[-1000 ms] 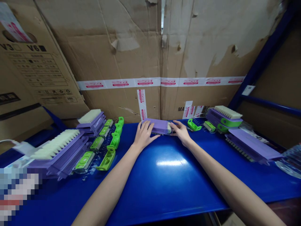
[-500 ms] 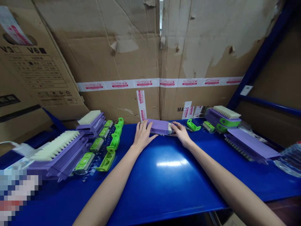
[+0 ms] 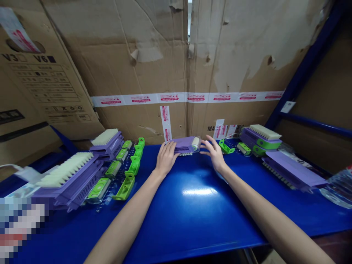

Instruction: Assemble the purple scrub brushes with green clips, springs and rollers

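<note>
Bristles down, a purple brush body (image 3: 183, 143) is at the back middle of the blue table. My left hand (image 3: 166, 157) grips its left end, fingers over the top and thumb along the near side. At the body's right end sits a clear, pale piece with a bit of green (image 3: 195, 144). My right hand (image 3: 213, 153) is just to the right of that end, fingers spread and holding nothing. Right of this hand lie a bright green bracket (image 3: 226, 146) and a green-and-clear part (image 3: 244, 149).
On the left stand purple brushes (image 3: 74, 179) with bristles up, beside a row of green brackets (image 3: 127, 186) and green-and-clear parts (image 3: 99, 189). More purple brushes (image 3: 294, 169) and a clear bottle (image 3: 341, 187) are on the right. Cardboard (image 3: 143, 73) walls the back.
My right hand has let go of the brush body's right end and opened beside it. That end is now raised and turned, showing the clear piece; my left hand keeps its hold.
</note>
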`<move>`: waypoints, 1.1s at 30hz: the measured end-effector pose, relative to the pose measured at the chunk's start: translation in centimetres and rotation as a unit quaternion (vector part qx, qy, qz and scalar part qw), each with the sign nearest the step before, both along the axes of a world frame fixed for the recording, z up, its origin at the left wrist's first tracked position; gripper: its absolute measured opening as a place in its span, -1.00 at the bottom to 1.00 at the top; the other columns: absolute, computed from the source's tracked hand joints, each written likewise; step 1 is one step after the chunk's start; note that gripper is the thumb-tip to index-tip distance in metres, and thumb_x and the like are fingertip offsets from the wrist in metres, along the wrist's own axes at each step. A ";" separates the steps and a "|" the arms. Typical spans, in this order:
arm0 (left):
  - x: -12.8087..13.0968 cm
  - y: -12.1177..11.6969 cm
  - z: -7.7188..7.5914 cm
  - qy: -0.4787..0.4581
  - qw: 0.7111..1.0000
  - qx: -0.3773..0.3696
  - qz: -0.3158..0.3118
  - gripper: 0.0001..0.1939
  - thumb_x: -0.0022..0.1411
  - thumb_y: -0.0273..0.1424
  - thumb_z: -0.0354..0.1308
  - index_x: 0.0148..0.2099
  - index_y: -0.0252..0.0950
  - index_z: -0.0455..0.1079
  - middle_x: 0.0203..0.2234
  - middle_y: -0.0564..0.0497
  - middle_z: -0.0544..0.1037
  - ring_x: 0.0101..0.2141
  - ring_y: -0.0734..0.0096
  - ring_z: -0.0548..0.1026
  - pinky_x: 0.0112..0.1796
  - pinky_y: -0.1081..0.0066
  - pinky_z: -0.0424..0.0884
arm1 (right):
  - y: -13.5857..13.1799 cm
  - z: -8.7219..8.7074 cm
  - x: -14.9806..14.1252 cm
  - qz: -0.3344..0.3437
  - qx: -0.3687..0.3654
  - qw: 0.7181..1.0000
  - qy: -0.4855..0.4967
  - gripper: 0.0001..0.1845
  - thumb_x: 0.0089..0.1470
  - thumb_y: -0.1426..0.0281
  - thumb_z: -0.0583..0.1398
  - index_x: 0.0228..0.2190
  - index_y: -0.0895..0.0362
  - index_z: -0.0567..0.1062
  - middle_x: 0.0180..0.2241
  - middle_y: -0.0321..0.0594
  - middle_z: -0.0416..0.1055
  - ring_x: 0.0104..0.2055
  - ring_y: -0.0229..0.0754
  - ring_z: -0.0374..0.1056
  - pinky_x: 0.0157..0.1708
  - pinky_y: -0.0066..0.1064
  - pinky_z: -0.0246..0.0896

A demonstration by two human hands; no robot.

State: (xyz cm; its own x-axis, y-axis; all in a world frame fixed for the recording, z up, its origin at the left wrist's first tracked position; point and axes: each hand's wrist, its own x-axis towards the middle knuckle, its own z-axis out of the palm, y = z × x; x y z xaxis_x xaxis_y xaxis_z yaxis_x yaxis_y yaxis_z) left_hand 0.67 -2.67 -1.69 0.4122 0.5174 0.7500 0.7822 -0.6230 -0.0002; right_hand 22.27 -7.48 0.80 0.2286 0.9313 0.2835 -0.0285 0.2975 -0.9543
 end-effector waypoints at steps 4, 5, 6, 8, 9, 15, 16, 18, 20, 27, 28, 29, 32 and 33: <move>0.3 -0.3 -0.1 -0.079 0.997 -0.006 -0.027 -0.56 0.25 -0.31 0.08 0.12 -0.42 0.25 0.03 -0.26 0.44 0.07 0.15 0.39 0.10 0.13 0.29 | -0.4 0.1 -0.9 -0.002 0.044 0.998 -0.048 -0.09 -0.03 0.02 0.19 0.24 0.06 -0.01 0.14 0.02 0.24 0.14 -0.05 0.23 0.04 -0.18 0.24; 0.5 -0.5 0.0 -0.098 0.995 -0.012 -0.034 -0.57 0.25 -0.30 0.08 0.12 -0.41 0.25 0.03 -0.25 0.44 0.06 0.15 0.39 0.08 0.15 0.31 | -0.4 0.1 -1.1 0.002 0.050 0.997 -0.054 -0.06 -0.03 0.01 0.19 0.25 0.06 -0.06 0.16 0.03 0.20 0.16 -0.04 0.20 0.08 -0.16 0.19; 0.8 -0.7 0.1 -0.119 0.992 -0.021 -0.039 -0.57 0.25 -0.30 0.08 0.11 -0.40 0.25 0.02 -0.25 0.45 0.05 0.16 0.40 0.06 0.16 0.33 | -0.5 0.0 -1.3 0.008 0.054 0.997 -0.058 -0.03 -0.02 0.00 0.19 0.27 0.07 -0.11 0.18 0.04 0.17 0.18 -0.04 0.17 0.11 -0.15 0.16; 1.4 -1.1 0.4 -0.166 0.984 -0.052 -0.045 -0.58 0.25 -0.27 0.09 0.09 -0.37 0.25 -0.02 -0.22 0.48 0.00 0.17 0.44 0.00 0.19 0.38 | -0.6 -0.1 -1.7 0.019 0.064 0.996 -0.066 0.01 0.00 -0.01 0.17 0.28 0.07 -0.19 0.21 0.05 0.11 0.21 -0.05 0.14 0.14 -0.12 0.10; 1.7 -1.4 0.5 -0.193 0.977 -0.073 -0.045 -0.59 0.24 -0.25 0.10 0.08 -0.35 0.26 -0.05 -0.20 0.50 -0.03 0.19 0.47 -0.04 0.21 0.41 | -0.6 -0.1 -1.9 0.026 0.068 0.994 -0.076 0.03 -0.01 -0.01 0.17 0.28 0.07 -0.23 0.22 0.06 0.09 0.21 -0.05 0.13 0.15 -0.11 0.08; 2.8 -2.2 0.4 -0.262 0.940 -0.194 -0.096 -0.66 0.27 -0.22 0.05 0.02 -0.29 0.27 -0.17 -0.12 0.55 -0.18 0.28 0.54 -0.18 0.33 0.47 | -1.0 -0.2 -3.6 0.041 0.076 0.980 -0.181 0.15 -0.11 0.11 0.29 0.28 0.12 -0.24 0.24 0.05 0.06 0.25 -0.01 0.07 0.20 -0.13 -0.02; 2.8 -2.3 0.2 -0.250 0.941 -0.200 -0.108 -0.65 0.28 -0.23 0.03 0.04 -0.30 0.25 -0.17 -0.13 0.55 -0.18 0.28 0.55 -0.19 0.33 0.47 | -1.2 0.0 -3.9 0.021 0.076 0.979 -0.189 0.12 -0.10 0.11 0.29 0.28 0.13 -0.22 0.23 0.05 0.07 0.24 0.00 0.08 0.20 -0.14 -0.02; 2.7 -2.6 0.0 -0.213 0.949 -0.194 -0.128 -0.61 0.29 -0.25 -0.01 0.10 -0.31 0.20 -0.14 -0.16 0.54 -0.16 0.26 0.54 -0.18 0.32 0.47 | -1.5 0.3 -4.2 -0.025 0.067 0.978 -0.196 0.09 -0.10 0.12 0.28 0.28 0.13 -0.19 0.21 0.05 0.13 0.22 0.02 0.12 0.18 -0.13 0.01; 2.7 -3.0 0.1 -0.176 0.957 -0.178 -0.147 -0.55 0.28 -0.26 -0.01 0.16 -0.32 0.14 -0.11 -0.17 0.53 -0.13 0.24 0.53 -0.17 0.32 0.46 | -1.8 0.7 -4.1 -0.060 0.052 0.976 -0.205 0.09 -0.11 0.11 0.28 0.28 0.14 -0.17 0.15 0.06 0.22 0.17 0.06 0.19 0.13 -0.12 0.08; 2.3 -3.0 1.2 0.026 0.988 -0.147 -0.035 -0.56 0.35 -0.23 -0.23 -0.16 -0.34 0.44 -0.34 -0.16 0.59 -0.30 0.21 0.56 -0.27 0.31 0.42 | -2.6 3.4 -2.0 -0.145 -0.025 0.930 -0.338 0.11 -0.11 0.06 0.23 0.29 0.14 -0.21 -0.08 0.03 0.44 -0.08 0.15 0.40 -0.11 -0.13 0.27; 1.9 -2.7 1.4 0.059 0.984 -0.164 0.017 -0.50 0.36 -0.22 -0.26 -0.27 -0.33 0.47 -0.40 -0.18 0.58 -0.33 0.18 0.56 -0.30 0.30 0.41 | -2.7 3.7 -1.7 -0.151 -0.053 0.911 -0.380 0.13 -0.12 0.05 0.23 0.29 0.16 -0.21 -0.13 0.05 0.47 -0.12 0.17 0.42 -0.14 -0.11 0.27; 1.4 -2.4 1.6 0.080 0.977 -0.184 0.071 -0.45 0.37 -0.20 -0.29 -0.33 -0.33 0.48 -0.43 -0.19 0.58 -0.35 0.15 0.56 -0.33 0.29 0.40 | -2.7 3.9 -1.5 -0.153 -0.081 0.890 -0.422 0.13 -0.12 0.04 0.23 0.29 0.19 -0.20 -0.16 0.07 0.48 -0.16 0.20 0.43 -0.18 -0.10 0.28; 0.1 -1.6 2.0 0.097 0.953 -0.223 0.183 -0.40 0.37 -0.18 -0.31 -0.29 -0.33 0.53 -0.38 -0.23 0.59 -0.32 0.08 0.57 -0.33 0.27 0.37 | -2.8 3.9 -0.8 -0.143 -0.136 0.830 -0.522 0.12 -0.13 0.04 0.22 0.29 0.24 -0.15 -0.21 0.13 0.49 -0.19 0.22 0.44 -0.25 -0.13 0.28; -0.2 -1.4 2.1 0.099 0.947 -0.233 0.198 -0.40 0.37 -0.19 -0.32 -0.27 -0.32 0.53 -0.37 -0.24 0.59 -0.30 0.07 0.57 -0.31 0.27 0.37 | -2.8 3.7 -0.7 -0.138 -0.144 0.813 -0.547 0.11 -0.13 0.05 0.23 0.28 0.24 -0.12 -0.21 0.14 0.49 -0.18 0.21 0.44 -0.26 -0.15 0.28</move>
